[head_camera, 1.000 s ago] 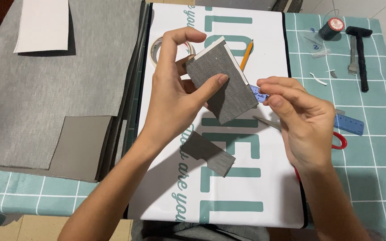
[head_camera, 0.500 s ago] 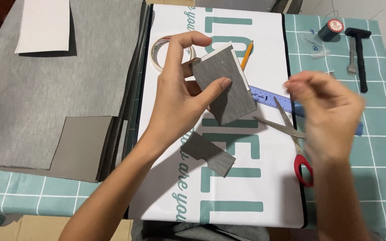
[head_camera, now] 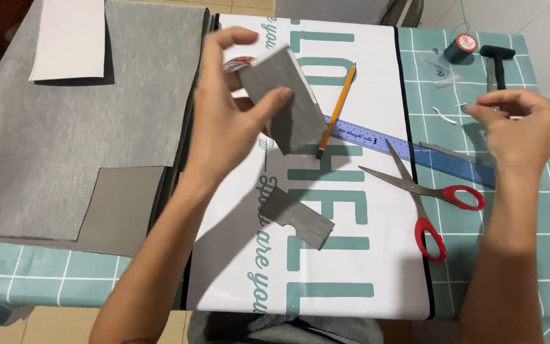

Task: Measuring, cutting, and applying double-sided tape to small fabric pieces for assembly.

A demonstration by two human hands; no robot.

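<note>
Home craft table: checked tablecloth (head_camera: 529, 255), scissors (head_camera: 437, 194), ruler (head_camera: 377, 137), hammer (head_camera: 494, 60).

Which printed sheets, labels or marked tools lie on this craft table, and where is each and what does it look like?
White rectangular printed banner: centre of table, large teal lettering, black side edges.
Blue plastic ruler: diagonal across the banner's right side, printed marks.
Black thread spool: top right, round red-topped label.

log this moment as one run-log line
left hand: holds grey covered block | right hand: raised beside ruler | scissors: open on mat
</note>
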